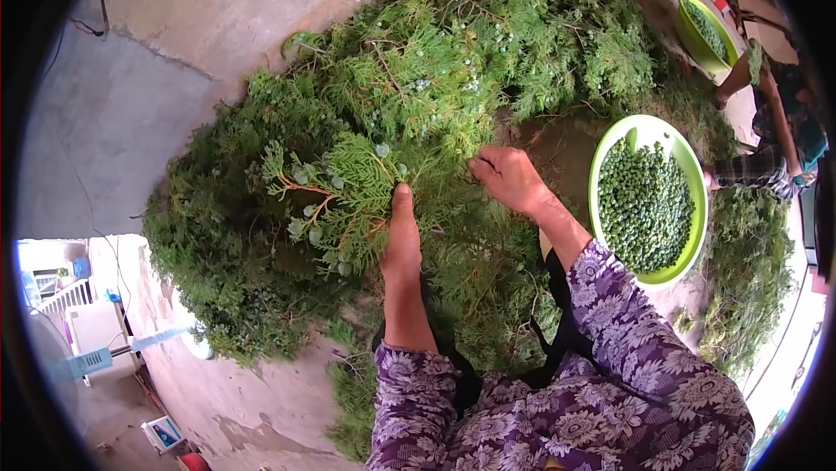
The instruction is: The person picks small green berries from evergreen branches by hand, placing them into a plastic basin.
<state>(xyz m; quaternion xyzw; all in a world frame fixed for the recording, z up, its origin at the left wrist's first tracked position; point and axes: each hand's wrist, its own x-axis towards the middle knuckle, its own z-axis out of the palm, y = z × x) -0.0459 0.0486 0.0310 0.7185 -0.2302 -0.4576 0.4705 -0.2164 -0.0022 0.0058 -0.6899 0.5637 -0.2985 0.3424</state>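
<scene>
My left hand [402,245] is closed around a leafy cypress sprig [361,175], its thumb lying along the stem. Pale blue-green cones [300,177] and orange-brown twigs show at the sprig's outer end. To the right of it, my right hand [515,184] is curled with the fingertips pinched together at the edge of the greenery; whatever is between them is hidden. Both hands are above a large heap of cut cypress branches [366,79]. Beside my right forearm stands a light-green basin [596,184] holding many small round green cones [644,210].
At the upper right, a second yellow-green basin [694,46] of cones stands near another person's arm [781,118]. More branches [749,271] lie beyond the near basin. Concrete floor [174,1] borders the heap on the left. A white appliance [96,332] stands at the far left.
</scene>
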